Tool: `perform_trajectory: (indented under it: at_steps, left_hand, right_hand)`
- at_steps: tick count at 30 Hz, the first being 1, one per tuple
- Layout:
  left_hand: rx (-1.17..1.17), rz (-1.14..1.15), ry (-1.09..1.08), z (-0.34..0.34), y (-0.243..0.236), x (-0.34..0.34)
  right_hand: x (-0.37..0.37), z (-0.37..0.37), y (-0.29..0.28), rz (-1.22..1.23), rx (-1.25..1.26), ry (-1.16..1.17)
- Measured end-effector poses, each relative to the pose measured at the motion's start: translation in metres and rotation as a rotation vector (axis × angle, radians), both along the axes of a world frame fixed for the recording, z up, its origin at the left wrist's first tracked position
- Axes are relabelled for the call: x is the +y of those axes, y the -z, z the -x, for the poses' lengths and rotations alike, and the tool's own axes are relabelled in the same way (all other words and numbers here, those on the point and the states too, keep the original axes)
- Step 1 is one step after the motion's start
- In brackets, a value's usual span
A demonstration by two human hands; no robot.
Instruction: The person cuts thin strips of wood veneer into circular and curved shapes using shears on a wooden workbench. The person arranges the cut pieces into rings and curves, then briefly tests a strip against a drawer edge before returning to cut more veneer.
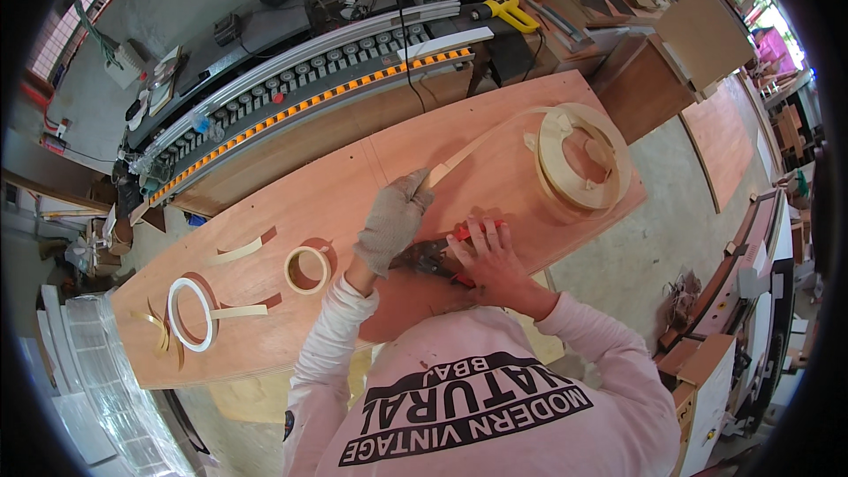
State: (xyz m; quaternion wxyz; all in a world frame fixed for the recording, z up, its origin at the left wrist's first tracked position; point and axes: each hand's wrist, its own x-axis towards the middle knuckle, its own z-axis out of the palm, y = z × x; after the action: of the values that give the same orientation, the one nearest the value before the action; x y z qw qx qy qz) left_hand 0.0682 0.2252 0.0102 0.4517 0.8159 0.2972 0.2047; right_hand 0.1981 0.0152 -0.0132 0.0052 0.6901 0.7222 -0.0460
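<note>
My left hand (395,219), in a grey knit glove, is closed on the end of a pale wood-coloured edge-banding strip (461,155). That strip runs off to the right, to a loose coil of edge banding (549,168) lying on the plywood panel (380,146). Just right of the glove, my bare right hand (488,258) is on a black-and-red hand tool (424,258), fingers curved over its red part. The tool's exact kind is partly hidden by the hand.
Left on the panel lie a tape roll (307,270), a white ring-shaped roll (192,344) and short strip offcuts (238,252). Beyond the panel stands a long roller machine (309,75) with a yellow heat gun (508,13). A dark cable (405,44) hangs in front.
</note>
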Motion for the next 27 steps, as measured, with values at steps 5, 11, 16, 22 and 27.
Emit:
perform_trajectory:
  at_steps: [5,11,16,22,27]
  left_hand:
    - [0.051,-0.068,0.044,0.015,0.013,0.008]
    - [0.053,-0.047,0.05,0.022,0.027,0.001]
    - [0.136,-0.135,0.098,0.023,0.029,-0.008]
    - [0.281,-0.126,0.167,0.026,0.025,-0.018]
    - [0.281,-0.143,0.208,0.028,0.031,-0.024]
  right_hand:
    - [-0.009,-0.022,-0.021,0.224,0.384,0.185]
    - [-0.034,-0.059,-0.053,0.723,1.47,0.582]
    - [-0.045,-0.064,-0.064,0.722,1.61,0.685]
    - [-0.039,-0.064,-0.064,0.768,1.594,0.666]
    - [-0.04,-0.061,-0.06,0.75,1.637,0.622]
